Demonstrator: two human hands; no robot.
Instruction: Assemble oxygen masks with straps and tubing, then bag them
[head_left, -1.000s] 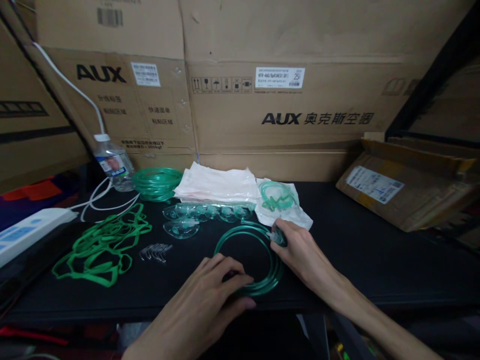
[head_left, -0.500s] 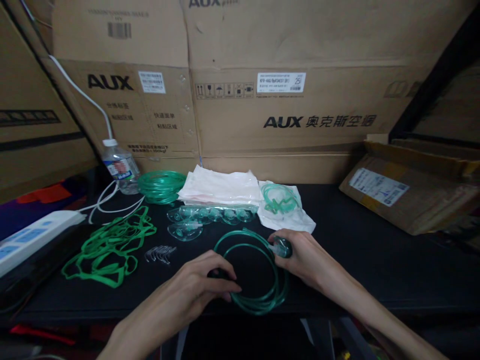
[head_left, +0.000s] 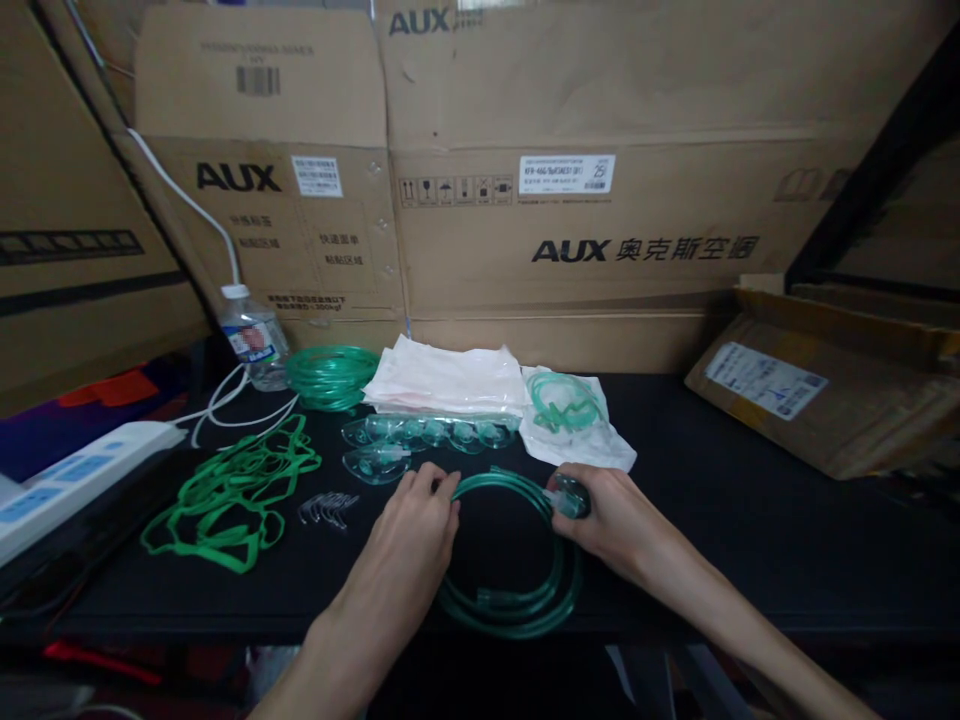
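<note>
A loop of clear green tubing (head_left: 517, 625) lies at the front of the black table, one of its wide-tipped ends showing inside the coil. At the loop's upper left, my left hand (head_left: 416, 520) pinches the tubing between closed fingers. On the other side, my right hand (head_left: 600, 510) is closed on a small clear green oxygen mask (head_left: 571, 497) joined to the tubing. My palm and fingers hide part of that mask. Beyond my hands lie several more masks (head_left: 435, 432), with a single mask (head_left: 375, 462) closer in. Small clear curved pieces (head_left: 328, 509) lie left of my left hand.
Tangled green elastic straps (head_left: 240, 500), a green tubing coil (head_left: 334, 378) and a plastic bottle (head_left: 256, 345) are on the left, near a power strip (head_left: 82, 475). White packets (head_left: 450, 372) and a bagged tube set (head_left: 574, 415) lie behind. An open carton (head_left: 817, 390) stands right.
My left hand has moved up and away along the loop, from its lower left to its upper left. The tubing's end now shows inside the coil. My right hand keeps its hold.
</note>
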